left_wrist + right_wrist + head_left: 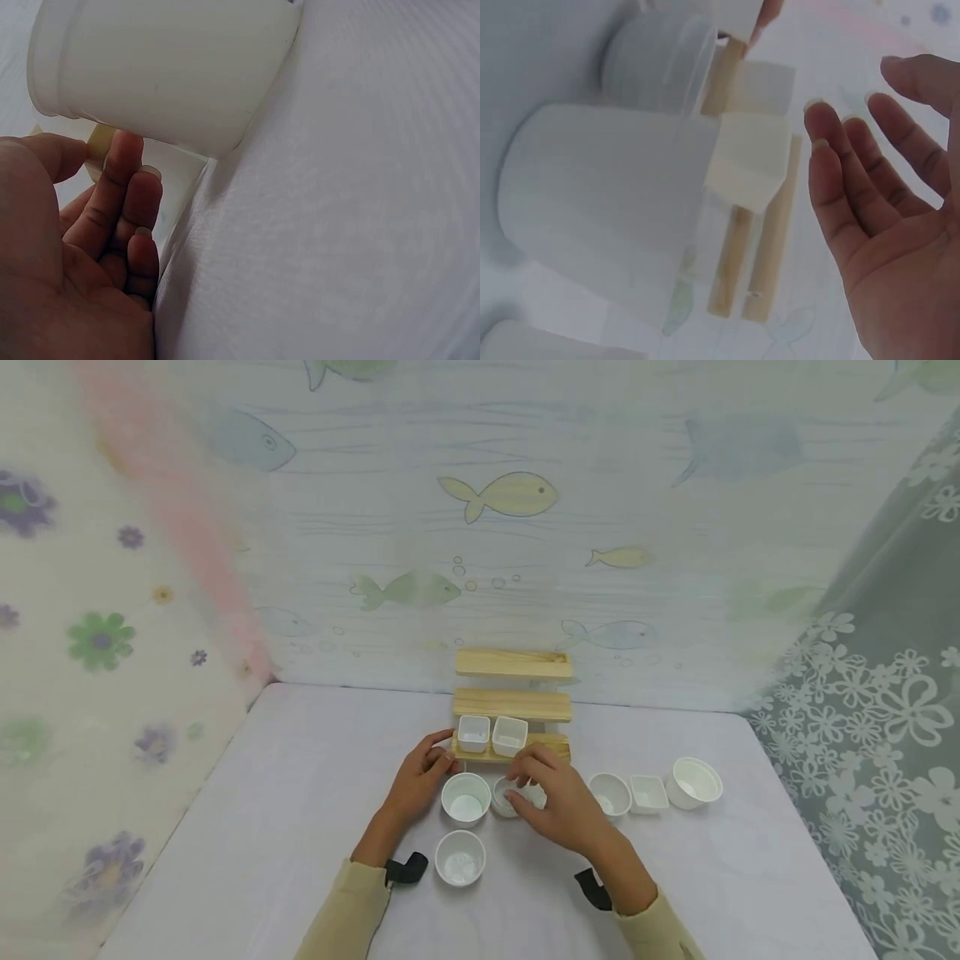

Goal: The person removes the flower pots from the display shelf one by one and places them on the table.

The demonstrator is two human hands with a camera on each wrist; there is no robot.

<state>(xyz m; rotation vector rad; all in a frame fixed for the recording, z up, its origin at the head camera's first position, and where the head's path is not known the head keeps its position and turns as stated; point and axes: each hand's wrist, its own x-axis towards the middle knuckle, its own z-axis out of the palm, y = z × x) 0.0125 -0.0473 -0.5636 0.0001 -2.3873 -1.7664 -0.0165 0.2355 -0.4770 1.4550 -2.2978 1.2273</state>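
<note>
A three-step wooden stand (512, 703) stands at the back of the table. Its lowest step carries two small square white cups, a left one (473, 734) and a right one (510, 737). My left hand (415, 783) pinches the left end of that step; in the left wrist view the wood (100, 150) shows between thumb and finger, behind a large white cup (161, 71). My right hand (561, 802) hovers just right of the cups, fingers loosely bent and holding nothing. Below it a round white bowl (502, 799) is partly covered by the fingers.
Two round white bowls, a back one (466, 800) and a front one (460, 858), stand near my left hand. To the right are a round bowl (610, 795), a square dish (648, 794) and a taller round tub (694, 782). A patterned curtain wall (495, 602) rises behind.
</note>
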